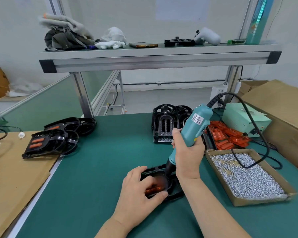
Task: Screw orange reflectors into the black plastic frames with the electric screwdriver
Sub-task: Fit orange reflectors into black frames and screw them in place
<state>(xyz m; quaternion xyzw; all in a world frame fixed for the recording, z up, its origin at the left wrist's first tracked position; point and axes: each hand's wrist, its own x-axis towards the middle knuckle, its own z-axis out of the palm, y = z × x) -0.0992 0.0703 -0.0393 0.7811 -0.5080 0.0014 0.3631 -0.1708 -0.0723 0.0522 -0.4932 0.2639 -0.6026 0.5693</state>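
While your left hand steadies the work, well off to its left lies a heap of fitted frames, orange strips showing, partly on brown cardboard. Your left hand curls over the black frame on the green mat. Its fingers lie across the orange reflector seated in the frame, and the thumb hooks the near rim.

Just right of those fingers, the electric screwdriver stands tilted, its dark nose down in the frame's far end. Your right hand wraps the teal barrel low down, fingers closed round it. The cord leaves the top and loops away to the right.

Beyond that hand stands a stack of empty frames. To the hand's right sits a pile of loose reflectors. Nearer you than the pile is a cardboard tray of screws, with the cord draped across it.
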